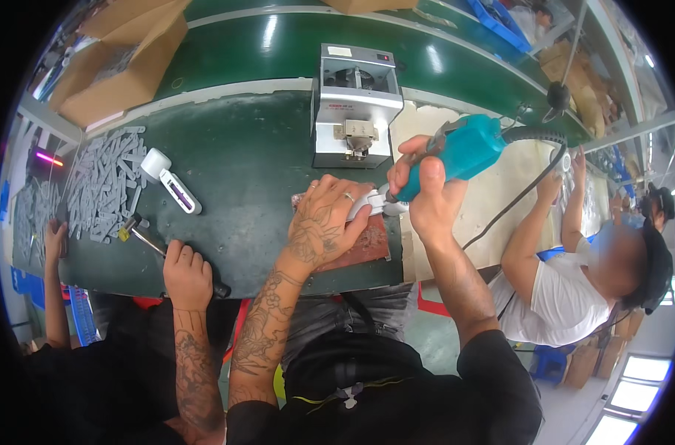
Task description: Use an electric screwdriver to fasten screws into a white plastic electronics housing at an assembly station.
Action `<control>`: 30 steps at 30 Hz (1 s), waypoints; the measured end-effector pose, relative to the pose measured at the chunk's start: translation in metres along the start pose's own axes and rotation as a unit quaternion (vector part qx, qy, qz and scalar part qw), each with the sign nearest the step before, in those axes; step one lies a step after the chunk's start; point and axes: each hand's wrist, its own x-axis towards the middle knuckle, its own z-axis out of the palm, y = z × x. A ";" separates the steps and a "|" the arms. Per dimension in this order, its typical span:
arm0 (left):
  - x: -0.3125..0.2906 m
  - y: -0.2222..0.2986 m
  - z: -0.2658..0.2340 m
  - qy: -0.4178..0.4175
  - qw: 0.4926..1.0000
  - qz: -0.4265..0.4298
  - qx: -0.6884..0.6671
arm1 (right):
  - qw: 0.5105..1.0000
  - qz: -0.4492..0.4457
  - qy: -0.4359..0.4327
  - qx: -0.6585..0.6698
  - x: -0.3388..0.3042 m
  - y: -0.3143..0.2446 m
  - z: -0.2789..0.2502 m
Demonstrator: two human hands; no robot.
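My right hand point(434, 189) is wrapped round a teal corded electric screwdriver point(471, 148), held at a slant. Its front end meets a white plastic piece point(368, 205) on a reddish-brown pad point(359, 248). Over that piece lies my left hand point(324, 222), a ring on one finger, its thumb and fingers closed on the piece and pressing it to the pad. My left hand hides much of the piece, and the exact contact of the tool tip is not clear. A white device with a purple strip point(178, 193) rests farther left on the table.
A grey box-shaped machine point(358, 107) stands behind my hands. Many grey strips point(104, 185) are piled at left. A co-worker's hand point(187, 274) grips a hammer point(141, 231). Another co-worker point(567, 274) sits at right. The tool's black cord point(530, 185) runs across the right side.
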 end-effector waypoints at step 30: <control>0.010 0.008 0.004 -0.017 0.999 0.014 0.029 | 0.999 -0.006 0.002 0.042 -0.015 0.028 -0.014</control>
